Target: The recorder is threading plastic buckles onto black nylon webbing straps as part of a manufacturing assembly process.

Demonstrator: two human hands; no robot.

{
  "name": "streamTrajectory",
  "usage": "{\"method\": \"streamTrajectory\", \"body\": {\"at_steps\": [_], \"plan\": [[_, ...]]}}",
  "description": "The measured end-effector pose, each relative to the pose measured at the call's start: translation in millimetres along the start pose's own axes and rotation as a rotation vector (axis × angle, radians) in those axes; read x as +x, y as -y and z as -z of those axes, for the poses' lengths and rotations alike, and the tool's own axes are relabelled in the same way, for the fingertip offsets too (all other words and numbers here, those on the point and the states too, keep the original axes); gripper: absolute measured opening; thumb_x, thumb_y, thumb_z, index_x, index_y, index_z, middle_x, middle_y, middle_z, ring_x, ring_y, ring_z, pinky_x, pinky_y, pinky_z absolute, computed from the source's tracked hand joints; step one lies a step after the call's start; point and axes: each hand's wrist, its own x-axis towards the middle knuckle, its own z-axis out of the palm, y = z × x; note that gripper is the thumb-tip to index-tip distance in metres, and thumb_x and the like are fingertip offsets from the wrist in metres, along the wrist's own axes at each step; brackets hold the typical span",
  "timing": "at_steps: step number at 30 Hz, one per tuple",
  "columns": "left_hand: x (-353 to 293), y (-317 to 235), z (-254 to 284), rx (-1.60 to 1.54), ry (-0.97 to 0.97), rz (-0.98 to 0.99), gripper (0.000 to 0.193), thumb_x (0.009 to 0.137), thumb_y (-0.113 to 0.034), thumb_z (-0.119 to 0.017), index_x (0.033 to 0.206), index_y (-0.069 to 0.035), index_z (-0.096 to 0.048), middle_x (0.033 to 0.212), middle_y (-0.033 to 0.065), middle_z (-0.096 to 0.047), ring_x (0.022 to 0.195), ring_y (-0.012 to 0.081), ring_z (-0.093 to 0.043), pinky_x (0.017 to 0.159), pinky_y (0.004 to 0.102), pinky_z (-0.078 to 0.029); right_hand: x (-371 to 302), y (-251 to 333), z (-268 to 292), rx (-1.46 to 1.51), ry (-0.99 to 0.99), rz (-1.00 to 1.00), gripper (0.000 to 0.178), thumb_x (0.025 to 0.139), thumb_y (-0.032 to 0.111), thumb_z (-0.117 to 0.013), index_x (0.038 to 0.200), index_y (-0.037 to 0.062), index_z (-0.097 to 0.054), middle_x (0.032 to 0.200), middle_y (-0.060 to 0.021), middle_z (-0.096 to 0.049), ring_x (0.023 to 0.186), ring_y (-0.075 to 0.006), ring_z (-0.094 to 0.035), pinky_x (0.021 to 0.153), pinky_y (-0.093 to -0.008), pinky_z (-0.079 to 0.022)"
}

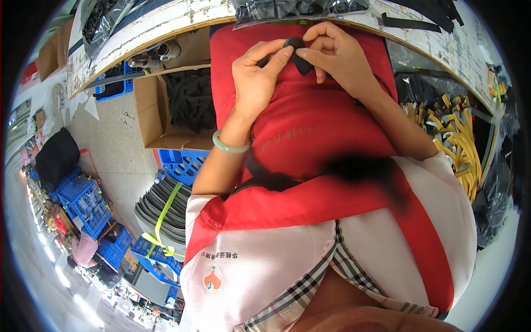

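A small black piece of fabric or webbing (302, 65), looped or folded at its top, is held up over the red apron (310, 110) by the table's near edge. My left hand (257, 74) pinches its left side between thumb and fingers; another dark end shows beside those fingers. At the piece's right side, my right hand (340, 58) has its thumb against the black material, with the fingers curled. Exactly how the piece is folded between the fingertips is too small to tell.
A worn white table (193, 17) runs across the top, with bagged black parts (301, 8) and black straps (417, 23) on it. Left stands a cardboard box (148, 113) of black strips, near stacked dark sheets (163, 207). Yellow-and-grey strips (459, 141) hang at right.
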Motion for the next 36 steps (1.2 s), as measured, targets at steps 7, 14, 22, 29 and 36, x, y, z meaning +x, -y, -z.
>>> {"method": "streamTrajectory", "body": {"at_steps": [7, 14, 22, 29, 36], "plan": [[-0.2, -6.7, 14.7, -0.071, 0.09, 0.062, 0.015, 0.084, -0.001, -0.068, 0.099, 0.002, -0.069, 0.074, -0.0014, -0.058, 0.053, 0.0023, -0.044, 0.045, 0.0173, -0.031, 17.2, -14.4, 10.2, 0.265, 0.267, -0.311, 0.025, 0.096, 0.027, -0.055, 0.103, 0.0033, -0.059, 0.071, 0.0025, -0.054, 0.053, -0.0053, -0.05, 0.049, -0.0195, -0.042], [-31.0, -40.2, 79.5, -0.213, 0.174, 0.278, 0.014, 0.087, 0.0, -0.063, 0.099, 0.003, -0.068, 0.066, 0.001, -0.054, 0.048, 0.0041, -0.04, 0.04, 0.0184, -0.026, 46.6, -20.6, -8.0, 0.17, 0.175, -0.138, 0.02, 0.094, 0.022, -0.055, 0.099, 0.004, -0.061, 0.066, 0.0036, -0.05, 0.049, -0.003, -0.042, 0.046, -0.0187, -0.034], [-63.4, -38.2, 104.2, -0.149, 0.03, 0.158, 0.013, 0.085, 0.003, -0.063, 0.098, 0.005, -0.067, 0.076, 0.0027, -0.055, 0.053, 0.0044, -0.043, 0.04, 0.018, -0.028, 45.3, 2.1, -79.2, 0.138, 0.755, -0.254, 0.02, 0.091, 0.022, -0.061, 0.097, 0.0031, -0.064, 0.068, 0.0013, -0.054, 0.049, -0.0023, -0.044, 0.045, -0.0167, -0.034], [-93.4, -69.5, 185.2, 0.216, -0.433, 0.101, 0.017, 0.088, -0.009, -0.065, 0.103, -0.002, -0.069, 0.071, -0.0007, -0.059, 0.051, 0.0025, -0.044, 0.042, 0.0157, -0.027, 67.2, -21.2, -55.1, -0.12, 0.308, -0.064, 0.019, 0.091, 0.024, -0.061, 0.093, 0.0052, -0.061, 0.068, 0.0035, -0.052, 0.055, -0.0029, -0.045, 0.049, -0.0182, -0.036], [-77.8, -55.6, 154.0, -0.058, -0.187, 0.1, 0.045, 0.094, -0.022, -0.057, 0.135, -0.007, -0.045, 0.106, 0.0073, -0.064, 0.049, 0.0035, -0.042, 0.037, 0.0168, -0.026, 38.4, -6.0, -78.3, -0.219, 0.628, 0.055, 0.015, 0.092, 0.014, -0.057, 0.102, 0.004, -0.061, 0.069, 0.0021, -0.052, 0.061, -0.0048, -0.047, 0.056, -0.0209, -0.04]]}}
